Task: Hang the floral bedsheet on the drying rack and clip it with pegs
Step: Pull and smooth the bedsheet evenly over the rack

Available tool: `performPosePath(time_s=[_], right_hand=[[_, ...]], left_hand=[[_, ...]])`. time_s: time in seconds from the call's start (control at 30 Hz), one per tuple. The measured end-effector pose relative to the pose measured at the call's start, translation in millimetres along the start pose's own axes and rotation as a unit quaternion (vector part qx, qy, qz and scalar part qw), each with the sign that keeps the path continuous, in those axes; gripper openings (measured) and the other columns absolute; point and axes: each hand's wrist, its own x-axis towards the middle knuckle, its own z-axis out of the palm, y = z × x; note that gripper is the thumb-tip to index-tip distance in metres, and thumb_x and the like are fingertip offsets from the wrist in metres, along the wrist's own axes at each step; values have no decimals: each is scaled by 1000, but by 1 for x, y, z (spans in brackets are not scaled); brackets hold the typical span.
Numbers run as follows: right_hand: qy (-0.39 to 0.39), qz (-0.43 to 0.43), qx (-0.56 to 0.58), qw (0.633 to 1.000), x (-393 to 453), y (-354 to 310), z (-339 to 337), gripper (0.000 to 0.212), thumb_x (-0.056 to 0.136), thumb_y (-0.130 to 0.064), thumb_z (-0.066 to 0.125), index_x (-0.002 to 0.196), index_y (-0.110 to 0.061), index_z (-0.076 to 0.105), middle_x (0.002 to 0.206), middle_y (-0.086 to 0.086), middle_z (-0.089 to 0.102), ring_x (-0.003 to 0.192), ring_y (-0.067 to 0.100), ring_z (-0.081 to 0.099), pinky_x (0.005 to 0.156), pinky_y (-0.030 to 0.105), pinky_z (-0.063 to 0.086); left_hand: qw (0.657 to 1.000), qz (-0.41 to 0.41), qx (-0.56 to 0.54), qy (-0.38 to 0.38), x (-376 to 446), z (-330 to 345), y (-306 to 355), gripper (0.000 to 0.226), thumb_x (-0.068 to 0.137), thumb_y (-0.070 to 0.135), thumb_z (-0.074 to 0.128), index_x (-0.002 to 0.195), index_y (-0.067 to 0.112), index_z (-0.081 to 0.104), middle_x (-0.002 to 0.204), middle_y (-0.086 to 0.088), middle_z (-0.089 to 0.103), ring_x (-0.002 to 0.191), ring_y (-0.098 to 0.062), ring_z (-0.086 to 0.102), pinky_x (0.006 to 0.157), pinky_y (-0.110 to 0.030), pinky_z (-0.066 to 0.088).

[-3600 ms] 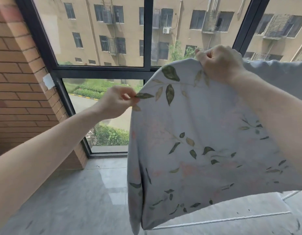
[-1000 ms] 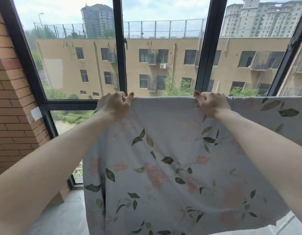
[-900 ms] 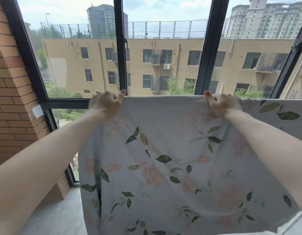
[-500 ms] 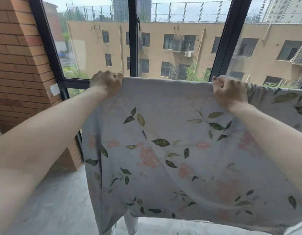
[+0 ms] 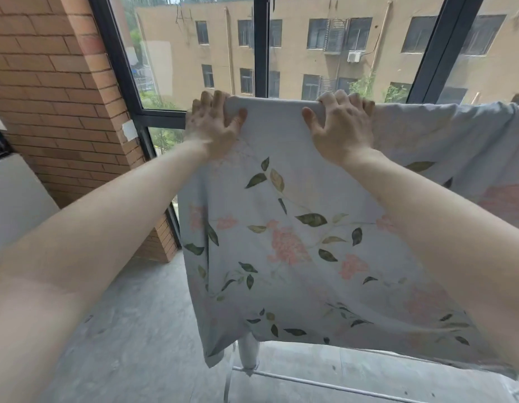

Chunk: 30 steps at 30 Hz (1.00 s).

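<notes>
So half a second back I had the top edge bunched in two fists, and now both my hands have loosened and moved closer together, with the view tipped lower so more floor shows. The floor (image 5: 141, 330) is grey, mottled concrete. There's a red brick wall (image 5: 48, 82) on my left and a big dark-framed window (image 5: 261, 45) straight ahead looking onto a tan apartment block (image 5: 310, 53) with some green trees down low. The floral bedsheet (image 5: 296, 242), pale grey-blue with pink blossoms and green leaves, hangs down in front of me from a straight top fold and stretches off to the right. Below its hem I can see a white upright and a bar of the drying rack (image 5: 248, 356); I can't actually see the rail under the fold. My left hand (image 5: 213, 125) sits at the left end of that fold, fingers hooked over the top and thumb spread out on the near side of the cloth. My right hand (image 5: 339, 126) does the same a bit to the right, fingers draped over the edge, thumb splayed toward the left one. The hands are apart, with a short stretch of sheet between them.
</notes>
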Motion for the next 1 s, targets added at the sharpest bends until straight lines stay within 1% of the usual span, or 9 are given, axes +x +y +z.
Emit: performPosePath(time_s=[0.13,0.23,0.37,0.5,0.7,0.77,0.83,0.9,1.0], right_hand=[[32,11,3,999,-6,12,-3,53,103,-62,30,103,-18,58,113,10,64,112,31,50,103,47,29],[50,48,-14,998,-10,32,-10,56,103,-64,29,89,-17,57,105,14,66,108,34,53,101,47,32],[60,116,-29,991,-21,69,-25,57,102,-65,26,84,-19,54,109,18,64,111,38,51,105,50,32],[46,131,-48,989,-35,91,-27,57,104,-62,26,103,-15,58,115,21,59,118,37,48,114,52,23],[14,148,-29,988,-31,75,-12,52,102,-64,25,109,-22,56,117,9,57,125,36,45,122,59,12],[2,132,-18,991,-32,69,-17,51,102,-62,29,115,-23,58,123,7,60,128,33,46,123,55,13],[-13,108,2,994,-35,63,-27,47,103,-59,36,123,-23,59,128,6,61,129,31,47,123,49,19],[-14,93,20,995,-40,63,-38,45,102,-56,42,131,-26,59,134,4,62,130,28,48,122,47,26],[-14,99,25,995,-50,83,-55,45,103,-50,48,139,-26,56,143,2,60,136,26,47,123,46,25]], left_hand=[[1000,9,-23,-1,-4,-1,2,46,100,61,39,125,22,45,125,-6,47,116,-24,45,102,-44,35],[999,23,-20,12,-6,2,6,47,99,62,37,119,20,45,122,-6,50,112,-26,47,101,-45,38],[998,30,-20,47,-7,5,2,48,99,63,37,115,19,47,120,-7,51,110,-29,49,100,-46,39],[998,31,-20,53,-11,7,-7,48,100,61,38,115,17,47,120,-10,51,111,-31,49,101,-48,38],[999,24,22,26,-14,-5,10,57,102,62,32,123,15,55,127,-10,58,119,-35,49,104,-49,33],[996,73,42,24,-11,-4,32,55,102,63,32,120,18,59,126,-8,59,119,-34,50,103,-48,31],[988,148,44,7,-10,2,62,52,101,63,34,121,21,58,125,-5,59,117,-30,51,104,-47,32],[978,202,20,-36,-11,10,97,52,100,64,37,128,24,55,129,-1,57,119,-26,51,106,-45,35],[967,232,-3,-102,-7,22,151,53,100,63,38,139,29,48,136,1,56,122,-26,52,108,-45,34]])
